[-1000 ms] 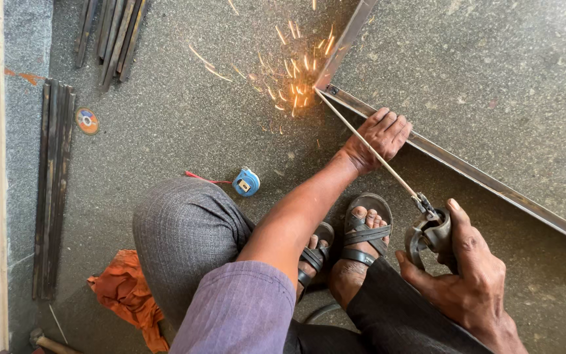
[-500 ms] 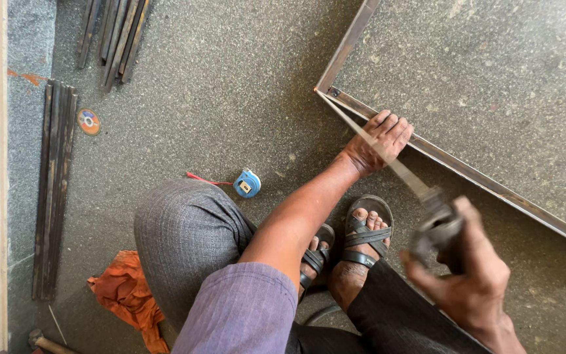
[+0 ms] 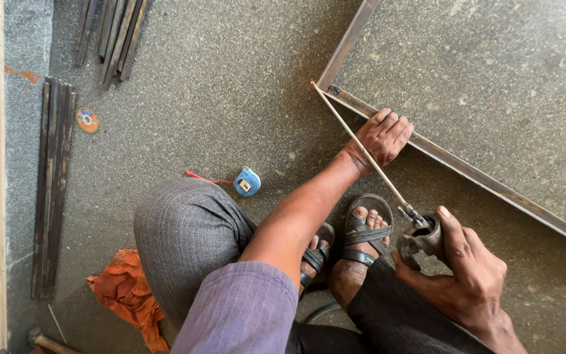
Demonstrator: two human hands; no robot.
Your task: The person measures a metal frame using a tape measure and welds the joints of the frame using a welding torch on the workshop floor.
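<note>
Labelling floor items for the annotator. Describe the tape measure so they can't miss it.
Start at the person's bent grey-trousered knee in the lower middle of the head view. Just above it, on the speckled floor, lies the tape measure. It is the only small blue case there, with a thin red strap trailing to its left.

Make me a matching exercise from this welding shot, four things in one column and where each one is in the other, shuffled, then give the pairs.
1. left hand
2. right hand
3. tape measure
4. orange cloth

A. on the floor by the bent knee
B. pressed on the metal frame
C. bottom left, crumpled
D. gripping the electrode holder

Pairs: 1-B, 2-D, 3-A, 4-C
</note>
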